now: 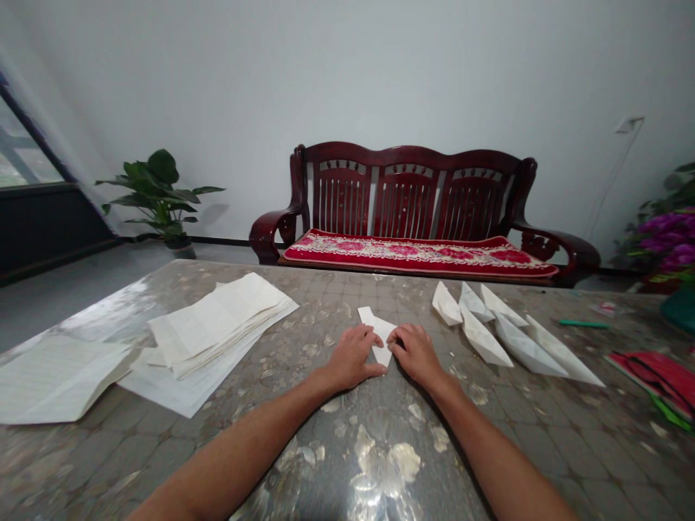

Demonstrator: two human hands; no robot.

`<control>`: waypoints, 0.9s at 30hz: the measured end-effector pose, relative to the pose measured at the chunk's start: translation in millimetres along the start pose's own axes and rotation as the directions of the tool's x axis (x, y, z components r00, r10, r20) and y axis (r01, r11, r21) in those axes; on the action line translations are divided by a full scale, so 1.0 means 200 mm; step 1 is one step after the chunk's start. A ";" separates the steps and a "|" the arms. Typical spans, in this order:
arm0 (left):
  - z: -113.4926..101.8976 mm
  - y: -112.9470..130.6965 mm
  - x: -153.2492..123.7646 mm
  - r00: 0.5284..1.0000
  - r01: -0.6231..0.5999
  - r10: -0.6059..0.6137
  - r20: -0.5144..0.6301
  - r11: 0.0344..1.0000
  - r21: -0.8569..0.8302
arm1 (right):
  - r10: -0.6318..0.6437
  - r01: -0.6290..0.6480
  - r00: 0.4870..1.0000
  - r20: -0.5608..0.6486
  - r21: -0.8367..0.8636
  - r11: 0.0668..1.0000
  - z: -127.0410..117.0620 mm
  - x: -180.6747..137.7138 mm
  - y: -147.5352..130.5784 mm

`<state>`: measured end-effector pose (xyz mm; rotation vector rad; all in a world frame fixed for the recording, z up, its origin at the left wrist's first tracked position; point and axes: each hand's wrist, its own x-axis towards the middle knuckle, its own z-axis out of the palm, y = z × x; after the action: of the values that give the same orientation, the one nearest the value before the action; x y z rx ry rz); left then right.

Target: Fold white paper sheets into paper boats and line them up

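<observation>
A small folded white paper piece (378, 329) lies flat on the patterned table (347, 449), straight ahead of me. My left hand (352, 357) presses on its left side with fingers curled down onto the paper. My right hand (417, 352) pinches its right edge with bent fingers. Both hands touch the paper and partly cover its lower half.
Several finished white paper boats (504, 336) sit in a row to the right. A pile of white sheets (217, 325) and a loose sheet (54, 380) lie to the left. Red-green paper (659, 376) and a green pen (583, 323) rest far right. A wooden bench (418, 210) stands behind the table.
</observation>
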<state>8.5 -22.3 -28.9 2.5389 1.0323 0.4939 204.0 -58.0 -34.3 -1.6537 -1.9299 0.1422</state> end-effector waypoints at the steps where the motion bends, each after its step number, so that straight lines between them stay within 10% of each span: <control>1: -0.01 0.01 0.00 1.000 0.008 -0.007 -0.018 1.000 0.005 | 0.004 -0.004 1.000 -0.028 0.000 1.000 0.00 0.00 0.00; 9: 0.03 0.08 0.00 0.994 0.098 -0.095 -0.057 0.994 0.047 | -0.072 0.072 0.997 -0.023 -0.027 0.997 0.00 -0.02 -0.03; 27: 0.02 0.10 0.01 0.944 0.323 -0.318 -0.095 0.945 0.049 | 0.185 -0.158 0.979 0.080 -0.264 0.951 -0.03 0.06 -0.01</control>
<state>24.4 -34.5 -23.7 2.3527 1.4822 0.4853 203.8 -48.7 -24.4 -2.0232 -1.9438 0.0476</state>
